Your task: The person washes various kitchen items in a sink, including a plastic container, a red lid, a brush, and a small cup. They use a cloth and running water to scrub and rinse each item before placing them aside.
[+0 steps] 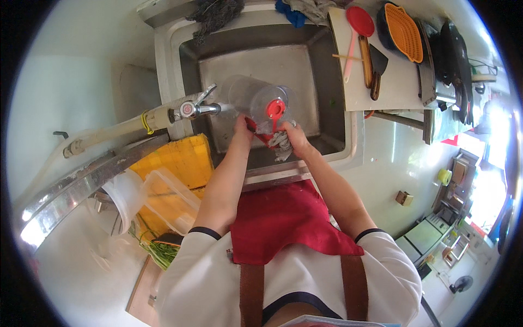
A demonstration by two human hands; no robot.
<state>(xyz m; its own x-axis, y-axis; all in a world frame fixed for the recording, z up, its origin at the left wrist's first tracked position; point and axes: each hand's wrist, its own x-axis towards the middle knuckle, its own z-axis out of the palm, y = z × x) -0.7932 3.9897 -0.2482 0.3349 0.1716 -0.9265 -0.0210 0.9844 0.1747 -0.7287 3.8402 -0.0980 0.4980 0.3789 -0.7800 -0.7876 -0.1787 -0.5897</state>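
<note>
Over the stainless steel sink [261, 61] I hold a clear plastic container [249, 96] lying on its side. Its near end carries a round red fitting [276, 109], and a red plastic part [261, 137] runs along its lower edge. My left hand [244, 127] grips the red part at the container's near left side. In my right hand [295, 137] a wet grey cloth [282, 145] is bunched against the same red part. A chrome tap [200, 109] points in from the left, close to the container. Some fingers of both hands are hidden.
A yellow board [171, 163] and a translucent plastic bin [173, 200] stand to my left. On the right counter lie a red ladle [359, 22], a black spatula [378, 63] and an orange basket [402, 32]. Dark netting [214, 16] hangs over the far rim.
</note>
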